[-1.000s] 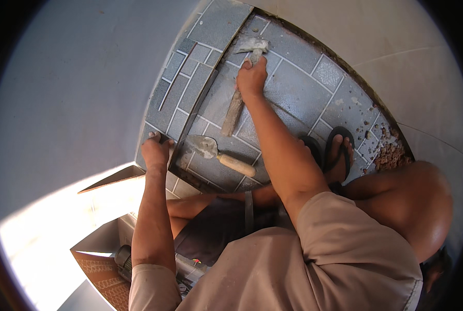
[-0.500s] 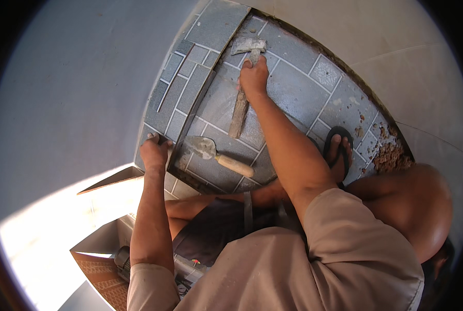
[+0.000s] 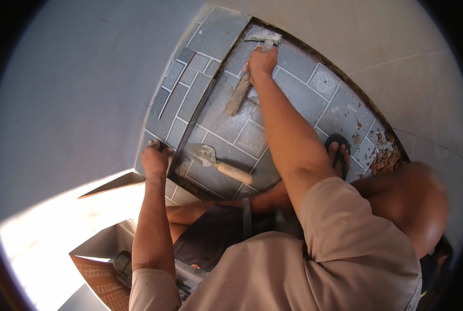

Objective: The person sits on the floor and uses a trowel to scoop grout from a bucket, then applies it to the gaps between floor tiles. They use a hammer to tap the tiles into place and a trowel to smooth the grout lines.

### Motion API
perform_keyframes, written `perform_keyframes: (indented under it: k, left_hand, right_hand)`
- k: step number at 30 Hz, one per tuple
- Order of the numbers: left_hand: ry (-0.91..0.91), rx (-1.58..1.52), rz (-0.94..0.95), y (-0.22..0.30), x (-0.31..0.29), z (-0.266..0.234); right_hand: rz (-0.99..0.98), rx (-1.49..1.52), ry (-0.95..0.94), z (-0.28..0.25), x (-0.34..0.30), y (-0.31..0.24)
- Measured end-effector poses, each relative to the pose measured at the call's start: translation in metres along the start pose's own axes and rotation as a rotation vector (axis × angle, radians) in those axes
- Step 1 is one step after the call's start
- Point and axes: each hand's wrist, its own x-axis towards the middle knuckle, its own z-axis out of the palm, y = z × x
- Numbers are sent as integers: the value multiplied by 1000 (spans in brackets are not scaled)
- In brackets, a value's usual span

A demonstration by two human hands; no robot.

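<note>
Clearly, the right hand [image 3: 263, 62] wraps the mortar-crusted, wooden-handled hammer [image 3: 237, 98] near its head, the handle slanting down-left over the grey tiled floor [image 3: 296, 90]; the left hand [image 3: 157, 157], farther off, is at the raised grey-tiled strip [image 3: 176, 101], its grip impossible to tell.

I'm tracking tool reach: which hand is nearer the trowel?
Left. The left hand is just left of the trowel; the right hand is farther off, toward the picture's top, gripping the hammer.
</note>
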Motion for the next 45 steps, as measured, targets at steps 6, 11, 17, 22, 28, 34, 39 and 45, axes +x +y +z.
perform_keyframes:
  k: [6, 11, 17, 22, 28, 34, 39, 45]
  left_hand:
    - [-3, -9, -5, -8, 0, 0]
    - [-32, 4, -63, -15, -2, 3]
    - [-27, -4, -37, -17, -11, 3]
    - [88, 5, 9, -19, -3, 11]
    - [52, 2, 9, -7, -9, 1]
    - [71, -40, 44, -24, -4, 12]
    - [-32, 2, -40, -12, -5, 3]
    - [-15, 4, -26, -15, -2, 3]
  right_hand:
    - [-122, -94, 65, -3, 17, 18]
    - [-114, -150, -77, -6, 16, 12]
    - [-50, -119, -213, -8, 24, 17]
    - [19, 131, 51, 8, -1, 5]
    - [100, 111, -18, 3, 0, 6]
    - [-79, -43, 8, -1, 8, 6]
    - [-44, -268, -155, -23, -25, 11]
    - [-120, -369, -215, -35, -19, 31]
